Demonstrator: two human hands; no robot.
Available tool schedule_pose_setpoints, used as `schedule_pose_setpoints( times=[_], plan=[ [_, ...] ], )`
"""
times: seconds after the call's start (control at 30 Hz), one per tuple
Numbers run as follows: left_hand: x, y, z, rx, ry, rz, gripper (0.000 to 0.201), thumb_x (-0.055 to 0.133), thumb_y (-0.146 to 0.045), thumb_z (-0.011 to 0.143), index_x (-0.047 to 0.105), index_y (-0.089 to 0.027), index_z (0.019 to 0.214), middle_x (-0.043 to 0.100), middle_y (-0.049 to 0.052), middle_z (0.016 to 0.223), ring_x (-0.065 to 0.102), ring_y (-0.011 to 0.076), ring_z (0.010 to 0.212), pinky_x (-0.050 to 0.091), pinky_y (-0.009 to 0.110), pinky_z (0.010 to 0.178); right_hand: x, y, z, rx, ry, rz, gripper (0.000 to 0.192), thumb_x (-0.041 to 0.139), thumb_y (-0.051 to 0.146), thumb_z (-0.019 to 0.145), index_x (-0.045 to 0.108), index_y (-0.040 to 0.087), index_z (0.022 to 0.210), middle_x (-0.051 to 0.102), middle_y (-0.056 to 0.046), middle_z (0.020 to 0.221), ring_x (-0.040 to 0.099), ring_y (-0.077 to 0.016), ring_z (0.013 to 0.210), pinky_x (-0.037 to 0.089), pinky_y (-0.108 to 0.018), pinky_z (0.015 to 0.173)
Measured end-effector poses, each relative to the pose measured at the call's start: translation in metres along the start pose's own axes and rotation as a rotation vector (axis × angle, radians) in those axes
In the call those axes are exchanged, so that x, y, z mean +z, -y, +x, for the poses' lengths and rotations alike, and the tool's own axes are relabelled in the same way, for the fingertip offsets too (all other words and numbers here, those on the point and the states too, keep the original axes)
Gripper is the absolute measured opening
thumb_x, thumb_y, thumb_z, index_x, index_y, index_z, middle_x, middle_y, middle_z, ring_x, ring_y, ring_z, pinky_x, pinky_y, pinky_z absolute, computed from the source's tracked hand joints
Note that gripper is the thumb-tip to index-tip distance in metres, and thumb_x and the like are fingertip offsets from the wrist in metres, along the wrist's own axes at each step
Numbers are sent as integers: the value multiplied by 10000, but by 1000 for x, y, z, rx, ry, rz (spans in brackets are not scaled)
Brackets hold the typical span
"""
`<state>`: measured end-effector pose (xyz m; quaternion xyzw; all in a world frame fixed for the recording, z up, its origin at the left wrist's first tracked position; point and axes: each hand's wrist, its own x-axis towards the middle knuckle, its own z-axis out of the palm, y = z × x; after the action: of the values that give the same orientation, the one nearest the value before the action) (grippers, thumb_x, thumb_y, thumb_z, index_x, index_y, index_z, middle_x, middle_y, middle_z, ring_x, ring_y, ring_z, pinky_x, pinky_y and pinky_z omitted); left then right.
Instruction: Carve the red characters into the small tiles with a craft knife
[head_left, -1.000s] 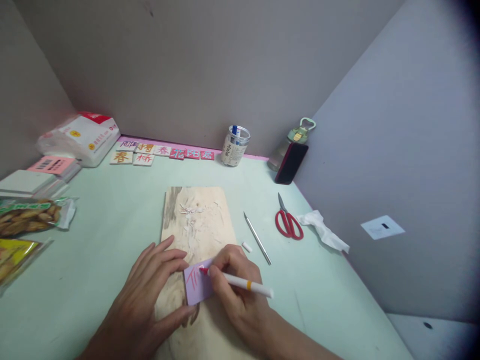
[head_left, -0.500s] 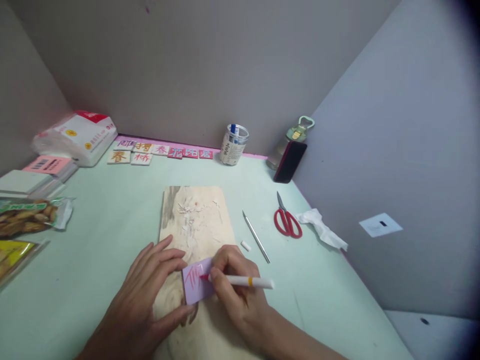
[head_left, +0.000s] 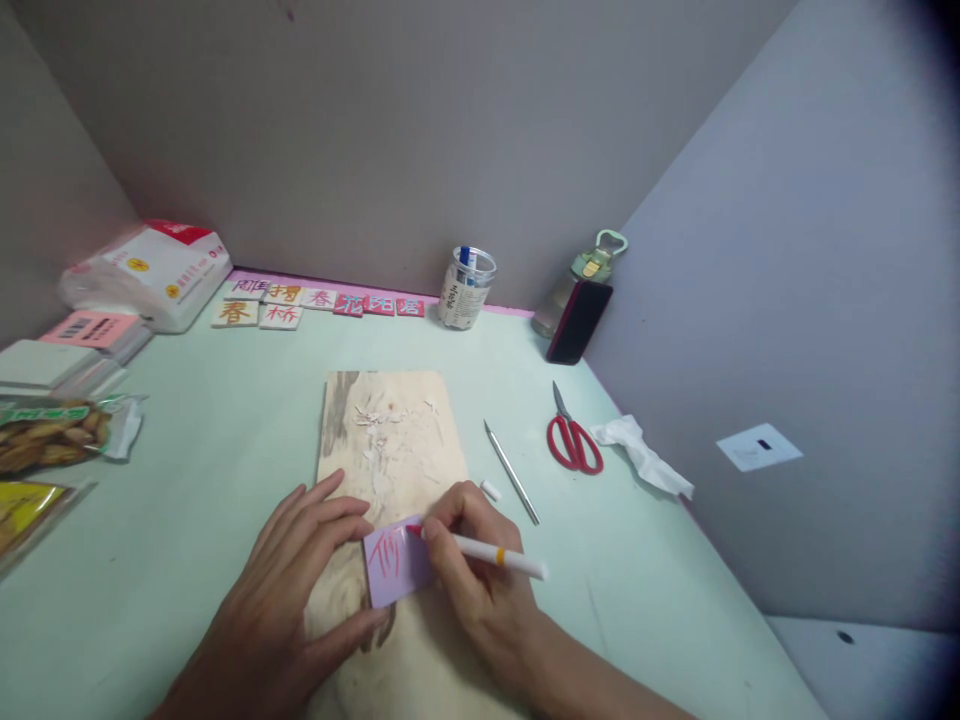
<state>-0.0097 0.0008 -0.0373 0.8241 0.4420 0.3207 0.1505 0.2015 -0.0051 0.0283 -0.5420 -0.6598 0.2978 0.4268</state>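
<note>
A small purple square tile with red pen strokes lies on a wooden board. My left hand steadies it from the left, forefinger at its upper corner and thumb at its lower one, the other fingers spread over the board. In my right hand is a white marker pen with a yellow band, gripped near its red tip. That tip is at the tile's upper edge, right of the strokes. My right fingers hide the tile's right side.
Right of the board lie a white pen cap, a craft knife, red-handled scissors and crumpled tissue. Behind stand a jar, a phone and a bottle. Several lettered tiles sit at the back left. Shavings lie on the board.
My right hand has shifted slightly upward, taking the marker tip from the middle of the purple tile to its upper edge. My left hand stays in place.
</note>
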Motion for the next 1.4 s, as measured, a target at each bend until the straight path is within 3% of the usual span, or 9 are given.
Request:
schedule_pose_setpoints(
  times=[0.57,0.9,1.1,1.3,1.4],
  plan=[
    [0,1,2,48,12,17,546,696,-532,850,488,-260,1275,593,80,1309,420,336,1397,330,572,1156,1,0,0,-12,-31,-20,203,475,200,933,457,218,731,491,16,679,468,-165,674,359,-335,675],
    [-1,0,2,36,9,11,521,701,-512,847,505,-264,1261,612,69,1291,446,344,1385,345,587,1153,-10,2,0,-45,60,37,241,421,210,908,350,233,679,433,23,620,406,-168,622,311,-351,648],
    [-2,-2,2,35,-5,8,512,700,-508,846,513,-267,1258,621,67,1278,463,350,1371,374,590,1129,-12,2,-1,-29,93,63,230,432,209,896,360,231,679,459,13,636,418,-168,620,312,-343,629],
    [-1,1,0,53,1,17,518,693,-497,860,495,-267,1280,603,79,1291,441,340,1379,376,587,1121,-9,4,-1,-100,125,97,230,445,194,905,365,229,692,478,17,652,445,-158,618,349,-352,668],
    [-1,0,1,57,4,18,525,686,-503,865,487,-263,1287,591,84,1302,423,335,1388,357,591,1132,-6,2,-2,-128,75,119,228,450,193,909,384,226,694,485,15,659,452,-159,627,360,-353,675]
  ],
)
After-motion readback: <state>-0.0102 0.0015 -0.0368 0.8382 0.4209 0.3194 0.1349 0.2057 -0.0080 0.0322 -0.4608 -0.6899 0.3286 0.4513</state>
